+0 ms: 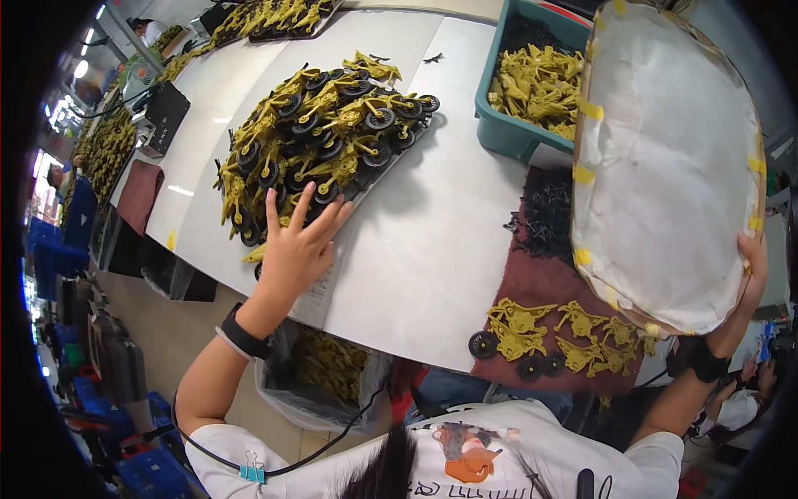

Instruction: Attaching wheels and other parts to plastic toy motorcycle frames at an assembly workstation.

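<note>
My left hand [298, 241] is open, its fingers spread against the near edge of a heap of yellow toy motorcycles with black wheels [320, 137]. The heap lies on a dark tray [391, 164], mostly hidden under it. At the far right, my right hand [753, 258] grips the edge of a large rounded tray [665, 175] with a white covering and yellow tape along its rim. This tray is tilted up beside a teal bin [507, 137] and hides part of it.
The bin holds yellow toy parts [540, 87]. Small black parts [544, 218] lie on a maroon cloth [519, 274], near yellow motorcycle frames [586, 333] and loose black wheels [529, 368]. Below the white table's edge [399, 352] stands a plastic-lined container [278, 391]. Another loaded tray [278, 21] sits farther back.
</note>
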`<state>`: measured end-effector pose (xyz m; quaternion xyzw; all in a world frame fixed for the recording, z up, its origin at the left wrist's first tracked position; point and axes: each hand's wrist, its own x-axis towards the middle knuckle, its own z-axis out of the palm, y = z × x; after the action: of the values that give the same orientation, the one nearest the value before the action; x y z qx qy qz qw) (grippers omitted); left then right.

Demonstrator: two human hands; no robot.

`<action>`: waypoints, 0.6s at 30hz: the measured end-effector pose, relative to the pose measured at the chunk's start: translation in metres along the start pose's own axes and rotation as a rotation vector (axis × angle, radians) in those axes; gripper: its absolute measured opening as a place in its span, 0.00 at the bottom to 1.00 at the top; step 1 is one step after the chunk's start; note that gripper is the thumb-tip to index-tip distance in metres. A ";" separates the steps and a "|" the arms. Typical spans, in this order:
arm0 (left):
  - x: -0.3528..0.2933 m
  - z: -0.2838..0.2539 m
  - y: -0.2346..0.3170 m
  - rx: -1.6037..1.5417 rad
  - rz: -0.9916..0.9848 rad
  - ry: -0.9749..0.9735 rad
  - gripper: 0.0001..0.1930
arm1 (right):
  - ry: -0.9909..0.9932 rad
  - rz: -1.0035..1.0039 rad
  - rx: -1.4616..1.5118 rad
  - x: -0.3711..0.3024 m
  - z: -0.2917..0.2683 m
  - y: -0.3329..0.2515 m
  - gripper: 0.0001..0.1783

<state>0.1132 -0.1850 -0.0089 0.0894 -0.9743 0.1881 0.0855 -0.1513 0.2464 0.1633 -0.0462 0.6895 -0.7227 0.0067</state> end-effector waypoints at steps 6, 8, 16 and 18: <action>0.017 0.038 -0.074 0.070 0.056 -0.009 0.33 | 0.003 -0.040 -0.015 0.007 -0.009 0.008 0.26; 0.031 0.047 -0.107 0.116 0.082 -0.047 0.34 | 0.045 -0.044 -0.017 0.006 -0.012 0.007 0.25; 0.069 0.106 -0.219 0.411 -0.041 -0.109 0.36 | 0.190 -0.009 -0.183 -0.023 -0.041 0.009 0.25; 0.072 0.115 -0.233 0.461 -0.133 -0.176 0.34 | 0.250 0.040 -0.119 -0.019 -0.059 0.012 0.27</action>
<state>0.0765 -0.4521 -0.0175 0.1866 -0.9013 0.3908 -0.0103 -0.1375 0.3062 0.1478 0.0577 0.7275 -0.6803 -0.0678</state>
